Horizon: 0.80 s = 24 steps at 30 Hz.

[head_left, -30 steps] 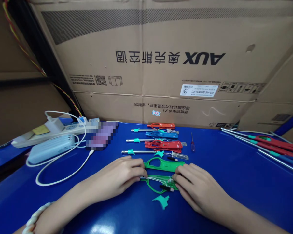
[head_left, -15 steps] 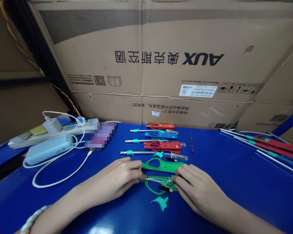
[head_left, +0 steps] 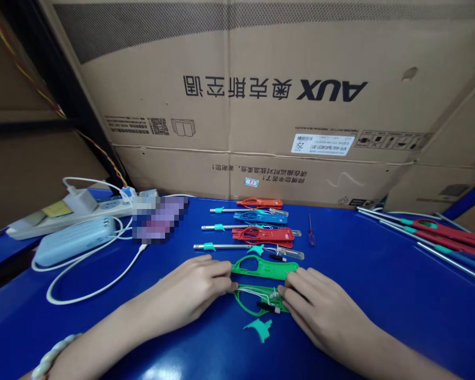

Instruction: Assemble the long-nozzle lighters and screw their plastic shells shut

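Note:
Two green lighter shell halves [head_left: 266, 268] lie one behind the other on the blue table. My left hand [head_left: 206, 279] has its fingers closed on their narrow left ends. My right hand [head_left: 316, 298] pinches at the wide right ends, and its fingertips hide part of the nearer half. Inside the nearer green shell half [head_left: 247, 306] run white wires [head_left: 253, 291], with a black igniter piece [head_left: 268, 307] lying across it. A loose teal trigger [head_left: 259, 330] rests on the table just in front of the shells.
Behind the shells lie red [head_left: 263, 236], blue [head_left: 261, 218] and orange lighter shells [head_left: 260, 203], with metal tubes [head_left: 229, 247] between them. A small screwdriver [head_left: 311, 235] is to their right. Long lighters [head_left: 439, 237] lie far right; a power bank [head_left: 77, 241] and phone [head_left: 162, 219] are left. Cardboard [head_left: 237, 95] stands behind.
The camera view has shifted slightly. Both hands keep the same place on the green shells, and nothing else has visibly moved.

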Motion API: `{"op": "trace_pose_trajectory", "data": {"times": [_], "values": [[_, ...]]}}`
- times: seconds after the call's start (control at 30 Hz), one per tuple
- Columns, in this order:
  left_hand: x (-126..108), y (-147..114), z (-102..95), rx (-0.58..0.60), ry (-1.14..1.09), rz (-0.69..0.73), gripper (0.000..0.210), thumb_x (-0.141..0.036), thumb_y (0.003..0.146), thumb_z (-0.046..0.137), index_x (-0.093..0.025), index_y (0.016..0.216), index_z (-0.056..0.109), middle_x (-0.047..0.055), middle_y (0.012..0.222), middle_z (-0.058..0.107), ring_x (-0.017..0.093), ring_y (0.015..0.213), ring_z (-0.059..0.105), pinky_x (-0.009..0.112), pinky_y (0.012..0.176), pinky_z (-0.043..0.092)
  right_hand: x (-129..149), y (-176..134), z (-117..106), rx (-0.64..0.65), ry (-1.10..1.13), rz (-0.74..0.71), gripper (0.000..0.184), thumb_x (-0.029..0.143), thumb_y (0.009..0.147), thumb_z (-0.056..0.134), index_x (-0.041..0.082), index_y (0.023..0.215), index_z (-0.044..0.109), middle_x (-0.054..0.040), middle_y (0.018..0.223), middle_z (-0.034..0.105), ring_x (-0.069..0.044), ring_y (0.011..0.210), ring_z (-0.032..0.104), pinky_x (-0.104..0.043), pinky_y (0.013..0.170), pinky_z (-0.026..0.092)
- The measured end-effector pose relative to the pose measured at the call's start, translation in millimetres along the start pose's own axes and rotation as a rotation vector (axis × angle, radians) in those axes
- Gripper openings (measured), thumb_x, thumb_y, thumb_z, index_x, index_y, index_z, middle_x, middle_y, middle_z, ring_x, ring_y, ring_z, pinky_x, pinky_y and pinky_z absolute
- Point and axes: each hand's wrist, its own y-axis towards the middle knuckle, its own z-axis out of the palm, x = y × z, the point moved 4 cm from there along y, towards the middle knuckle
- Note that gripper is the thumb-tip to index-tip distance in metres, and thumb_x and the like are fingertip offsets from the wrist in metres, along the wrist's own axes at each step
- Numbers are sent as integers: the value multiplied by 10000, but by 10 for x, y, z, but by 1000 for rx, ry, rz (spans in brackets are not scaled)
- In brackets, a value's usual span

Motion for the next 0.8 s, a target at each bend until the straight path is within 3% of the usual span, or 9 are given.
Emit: {"op": "trace_pose_trajectory", "data": {"times": [0.17,0.37,0.57,0.67,0.8], "values": [[-21,16,17,-30,51,31,235,-124,969,401,-204,994,621,9,846,575,157,717,526,288,666,382,8,-3,-19,-14,-17,-4,250,93,917,383,155,875,622,-66,792,581,-201,716,487,-321,671,351],[-68,7,63,-57,136,70,206,-107,951,430,-178,1021,610,51,946,579,190,853,520,303,757,422,2,-18,-4,18,-37,14,271,110,930,367,163,880,628,-66,793,590,-193,714,520,-326,693,396],[-113,18,94,-65,177,53,186,-89,933,436,-145,1006,598,71,942,573,207,834,527,311,720,452,39,13,-64,1,-93,-69,405,93,961,250,213,1177,572,-77,860,628,-192,784,580,-326,727,446],[-133,22,102,-88,194,18,188,-106,935,436,-154,1030,591,64,932,584,216,818,546,331,716,458,61,55,-108,-9,-113,-90,415,64,957,254,233,1136,588,-68,814,633,-176,712,584,-300,659,454],[-173,26,75,-97,224,14,215,-129,944,417,-162,1082,579,67,941,593,223,811,562,345,712,457,70,60,-111,-20,-107,-89,433,90,978,212,213,1105,607,-88,842,641,-196,763,607,-336,700,482]]}}
